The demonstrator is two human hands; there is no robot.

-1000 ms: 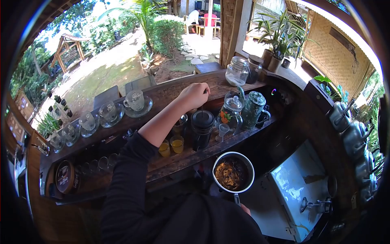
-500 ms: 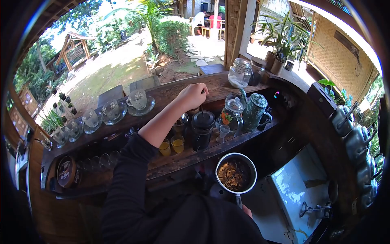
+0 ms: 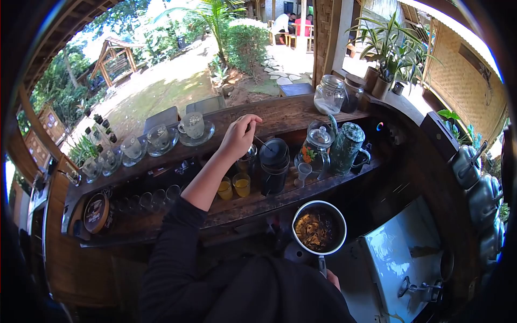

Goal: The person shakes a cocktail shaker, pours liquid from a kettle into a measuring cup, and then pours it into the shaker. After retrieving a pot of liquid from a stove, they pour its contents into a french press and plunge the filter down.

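Black press [image 3: 274, 171] near shelf edge [image 3: 237, 213], open gap to saucepan [image 3: 322, 253].

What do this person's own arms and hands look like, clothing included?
A plain dark sleeve covers the left arm only partway, ending short of the left hand, which wears no glove. The right hand is mostly hidden; its visible part is ungloved.

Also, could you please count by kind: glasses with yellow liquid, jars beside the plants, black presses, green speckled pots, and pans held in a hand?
Glasses with yellow liquid: 2
Jars: 2
Black press: 1
Green speckled pot: 1
Pan in the right hand: 1
Total: 7
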